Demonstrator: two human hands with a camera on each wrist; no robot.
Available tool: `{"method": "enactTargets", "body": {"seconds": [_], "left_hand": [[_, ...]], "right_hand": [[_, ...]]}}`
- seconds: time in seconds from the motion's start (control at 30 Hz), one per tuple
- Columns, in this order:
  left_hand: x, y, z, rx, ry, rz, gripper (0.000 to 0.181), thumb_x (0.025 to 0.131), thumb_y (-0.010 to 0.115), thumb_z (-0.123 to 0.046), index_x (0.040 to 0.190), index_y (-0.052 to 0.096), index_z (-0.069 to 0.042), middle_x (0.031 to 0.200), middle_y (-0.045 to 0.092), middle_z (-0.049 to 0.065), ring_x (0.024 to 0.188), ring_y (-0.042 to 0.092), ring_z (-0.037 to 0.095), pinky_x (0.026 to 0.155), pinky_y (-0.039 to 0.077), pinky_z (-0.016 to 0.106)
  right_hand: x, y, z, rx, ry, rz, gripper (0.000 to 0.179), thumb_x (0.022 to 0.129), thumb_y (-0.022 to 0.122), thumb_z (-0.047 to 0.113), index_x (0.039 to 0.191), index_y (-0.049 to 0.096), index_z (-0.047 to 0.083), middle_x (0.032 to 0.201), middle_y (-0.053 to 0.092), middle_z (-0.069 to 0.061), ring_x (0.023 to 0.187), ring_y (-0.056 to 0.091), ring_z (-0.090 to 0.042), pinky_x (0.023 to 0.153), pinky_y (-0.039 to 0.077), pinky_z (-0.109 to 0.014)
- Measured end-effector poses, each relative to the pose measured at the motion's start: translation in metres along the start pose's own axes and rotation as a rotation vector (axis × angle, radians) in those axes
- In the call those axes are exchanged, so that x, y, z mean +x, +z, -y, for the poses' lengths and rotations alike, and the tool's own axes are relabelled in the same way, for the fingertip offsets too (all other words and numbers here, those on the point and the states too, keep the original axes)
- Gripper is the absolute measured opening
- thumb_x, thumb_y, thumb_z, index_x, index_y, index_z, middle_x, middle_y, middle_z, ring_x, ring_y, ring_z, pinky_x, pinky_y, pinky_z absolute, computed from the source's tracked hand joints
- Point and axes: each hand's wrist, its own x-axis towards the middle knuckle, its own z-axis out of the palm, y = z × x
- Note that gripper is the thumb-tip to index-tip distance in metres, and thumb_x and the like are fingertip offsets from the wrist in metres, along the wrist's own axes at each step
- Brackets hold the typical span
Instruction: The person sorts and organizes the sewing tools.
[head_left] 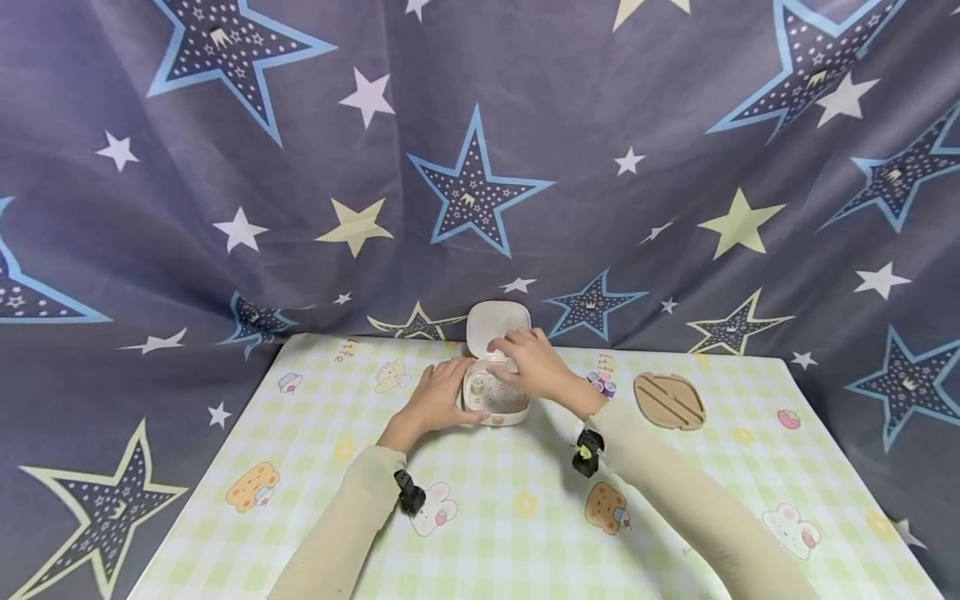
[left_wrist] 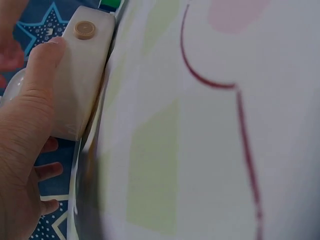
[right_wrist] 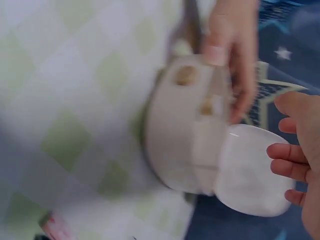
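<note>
A small white box (head_left: 506, 421) with rounded corners stands near the back of the table, its hinged lid (head_left: 498, 323) raised. On its front wall is a round tan button (left_wrist: 84, 30). Inside, a small tan piece (head_left: 477, 386) shows at the left. My left hand (head_left: 437, 397) grips the box's left side, thumb on the front wall, fingers toward the back. Over the box's back right part is my right hand (head_left: 534, 363), fingers loosely bent in front of the lid. In the right wrist view that hand (right_wrist: 306, 145) overlaps the lid's edge; contact is unclear.
A flat tan board (head_left: 670, 401) with a diagonal bar lies to the right. Beside my right wrist sit several small colourful round things (head_left: 602, 383), partly hidden. A checked cloth with cartoon prints covers the table (head_left: 525, 542); a star-patterned curtain (head_left: 570, 208) hangs behind.
</note>
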Motion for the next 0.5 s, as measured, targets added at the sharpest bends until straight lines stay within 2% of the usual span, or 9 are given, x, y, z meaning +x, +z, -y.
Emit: {"method": "enactTargets", "body": {"seconds": [0.13,0.3,0.4,0.5], "left_hand": [[0.001,0.002,0.000,-0.010,0.010,-0.016,0.101,0.077,0.077,-0.066,0.155,0.038,-0.014,0.152,0.048,0.008,0.140,0.045,0.033,0.115,0.032,0.063],[0.002,0.002,0.000,-0.022,0.011,-0.024,0.102,0.076,0.079,-0.065,0.155,0.038,-0.014,0.153,0.047,0.010,0.142,0.044,0.034,0.115,0.032,0.062],[0.002,0.002,0.000,-0.030,0.009,-0.026,0.103,0.076,0.079,-0.064,0.155,0.038,-0.013,0.154,0.046,0.011,0.142,0.043,0.034,0.115,0.032,0.061],[0.002,0.004,0.001,-0.029,0.006,-0.022,0.105,0.075,0.079,-0.065,0.156,0.037,-0.013,0.155,0.045,0.012,0.143,0.042,0.034,0.116,0.032,0.059]], "right_hand": [[-0.016,-0.026,-0.016,0.061,0.060,-0.073,0.033,0.096,0.069,0.033,0.121,0.069,0.011,0.102,0.069,-0.010,0.097,0.059,-0.025,0.092,0.042,-0.046],[-0.044,-0.056,-0.044,0.080,0.136,-0.137,0.032,0.096,0.069,0.030,0.121,0.069,0.010,0.100,0.067,-0.012,0.096,0.058,-0.028,0.090,0.041,-0.048],[-0.063,-0.067,-0.061,0.068,0.169,-0.167,0.029,0.096,0.070,0.027,0.120,0.069,0.010,0.098,0.066,-0.013,0.093,0.056,-0.029,0.089,0.040,-0.050],[-0.082,-0.072,-0.075,0.044,0.218,-0.160,0.028,0.097,0.069,0.025,0.120,0.068,0.010,0.096,0.064,-0.011,0.090,0.054,-0.028,0.086,0.039,-0.049]]}}
